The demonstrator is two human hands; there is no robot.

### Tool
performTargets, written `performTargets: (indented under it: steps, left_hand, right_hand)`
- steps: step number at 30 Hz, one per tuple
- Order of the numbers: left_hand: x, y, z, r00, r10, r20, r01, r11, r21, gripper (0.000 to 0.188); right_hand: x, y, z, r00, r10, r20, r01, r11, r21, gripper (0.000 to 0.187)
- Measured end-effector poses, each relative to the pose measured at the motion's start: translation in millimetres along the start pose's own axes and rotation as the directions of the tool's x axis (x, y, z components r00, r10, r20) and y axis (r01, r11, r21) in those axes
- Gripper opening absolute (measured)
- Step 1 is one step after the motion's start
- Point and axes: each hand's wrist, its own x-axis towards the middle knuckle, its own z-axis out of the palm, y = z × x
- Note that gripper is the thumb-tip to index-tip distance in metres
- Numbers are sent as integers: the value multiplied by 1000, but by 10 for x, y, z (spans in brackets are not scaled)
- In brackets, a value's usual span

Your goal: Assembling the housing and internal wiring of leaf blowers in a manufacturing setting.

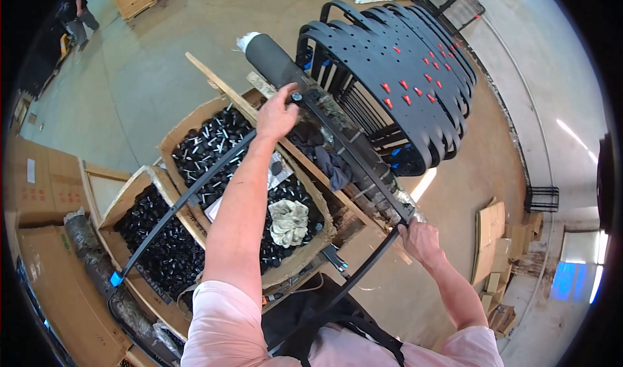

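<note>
Black metal bars make up a U-shaped frame [354, 156], held over a padded beam [269, 59], its long side running roughly along the beam; can't tell if it rests there or hangs from the hands. L hand [278, 114] is at the upper corner, fingers bent beside a round bolt head [296, 97]; can't tell if they pinch or only steady it. R hand [420, 237] is closed on the opp. corner, thumb & fingers gripping. One hand per corner prob. keeps such a long piece level & stops it twisting.

One leg slants over the boxes, its blue tip [117, 279] past the near box's [126, 201] left edge; the other runs back twd the person's lap, prob. b/c there's room that way.

Both boxes hold loose black knobs [214, 149], those in the far one w/ bolts showing; they're prob. set this close for easy reach. Pale gloves [289, 223] lie near the far box's right edge, on the knobs, maybe dropped there to stay handy. A dark cloth [332, 169] lies against the beam's near edge. Beyond, curved black frames [363, 55] stand nested, prob. to save floor, w/ red clips [407, 99] on top.
</note>
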Motion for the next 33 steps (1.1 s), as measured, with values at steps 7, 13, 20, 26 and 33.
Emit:
performTargets:
  steps: [7,13,20,26,33]
  left_hand:
    - [136,340,-130,995,-103,3,96,936,338,94]
    - [257,-602,-1243,678,129,-724,397,765,508,46]
    - [129,458,-106,953,292,-81,-189,783,593,71]
    - [205,-530,-1156,837,-5,-547,370,741,560,54]
    - [170,248,-314,973,232,6,-170,694,699,63]
  right_hand:
    - [12,-76,126,989,151,-8,-151,988,16,52]
    - [81,-165,115,994,94,-48,-90,993,80,51]
    - [5,9,92,994,110,-13,-110,994,22,50]
    - [67,-96,128,996,71,-45,-69,997,45,50]
    - [78,34,133,997,65,-48,-65,998,9,51]
